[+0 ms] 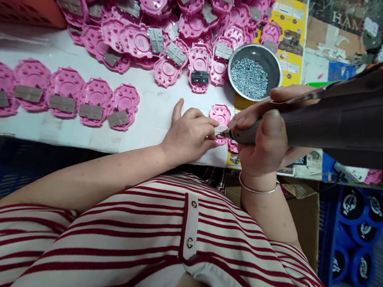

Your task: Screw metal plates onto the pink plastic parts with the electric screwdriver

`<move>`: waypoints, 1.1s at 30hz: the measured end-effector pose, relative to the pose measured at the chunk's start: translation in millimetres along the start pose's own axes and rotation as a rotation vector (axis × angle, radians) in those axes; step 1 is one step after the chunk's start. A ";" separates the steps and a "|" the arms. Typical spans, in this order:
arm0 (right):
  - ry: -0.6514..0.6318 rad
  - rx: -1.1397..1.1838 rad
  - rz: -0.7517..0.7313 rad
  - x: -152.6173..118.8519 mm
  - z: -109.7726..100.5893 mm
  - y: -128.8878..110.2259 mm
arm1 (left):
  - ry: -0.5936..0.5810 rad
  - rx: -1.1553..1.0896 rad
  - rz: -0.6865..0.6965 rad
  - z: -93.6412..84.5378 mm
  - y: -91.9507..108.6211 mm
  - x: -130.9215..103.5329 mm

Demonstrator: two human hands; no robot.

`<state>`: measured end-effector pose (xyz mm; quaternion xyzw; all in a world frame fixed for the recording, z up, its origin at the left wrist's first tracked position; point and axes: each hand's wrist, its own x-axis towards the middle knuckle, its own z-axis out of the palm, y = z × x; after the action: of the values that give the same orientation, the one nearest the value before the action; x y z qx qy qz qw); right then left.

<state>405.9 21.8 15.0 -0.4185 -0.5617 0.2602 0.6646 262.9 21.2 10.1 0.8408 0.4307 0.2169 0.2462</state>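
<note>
Taking the pink shell being worked on as the middle of the clock: it's lying on the white tabletop, with a metal plate sitting across its 6 o'clock half. The right hand is wrapping snugly round a dark power driver, whose body is stretching off toward 3 o'clock while the bit is pointing in at the plate. The left hand is coming in from 8 o'clock, fingers part curled, tips sitting at the shell's near-left edge. It's looking like steadying to me, but I can't tell whether they're really pinching it or just pressing.

My guess is we're seeing the screw-driving step, fastening plate to shell. Can't make out a screw under the bit, it's too small. What the next move is calling for, I'd say: keeping the driver in line with the hole, pressing evenly, and not letting the shell spin.

Loose screws are waiting in a steel bowl around 1 o'clock, a row of plated shells is lining up at 9, and a big heap of shells is piling up around 11.
</note>
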 end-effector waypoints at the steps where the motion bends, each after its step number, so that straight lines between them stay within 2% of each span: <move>1: 0.059 0.019 -0.093 2.7 1.5 -1.1 | 0.000 0.006 0.000 -0.2 0.2 0.3; 3: 0.106 0.060 -0.233 8.1 4.5 -2.1 | -0.004 0.022 0.001 -0.6 0.9 1.0; 5: 0.056 0.081 -0.280 11.6 6.9 -1.6 | -0.013 0.035 0.000 -0.9 1.6 1.6; 10: 0.076 0.085 -0.318 11.5 9.8 -4.9 | -0.013 0.005 -0.019 0.2 0.1 2.1; 15: 0.128 0.168 -0.327 13.2 10.0 -29.6 | 0.064 -0.108 -0.016 3.3 -6.3 1.2; 18: 0.117 0.249 -0.335 13.7 7.5 -41.8 | 0.077 -0.119 0.007 4.0 -8.2 0.4; 20: 0.101 0.254 -0.267 12.2 5.5 -45.7 | 0.079 -0.125 0.027 3.8 -8.6 0.0; 26: 0.008 0.059 0.104 7.7 9.1 -64.2 | 0.063 -0.145 0.045 1.0 -10.2 0.8; 33: 0.000 0.059 0.140 -1.6 7.7 -98.9 | 0.054 -0.192 0.029 -1.3 -10.3 0.2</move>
<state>385.8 -28.3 98.3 -0.4370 -0.5232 0.3225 0.6567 255.9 26.9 5.0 0.8134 0.4021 0.2833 0.3106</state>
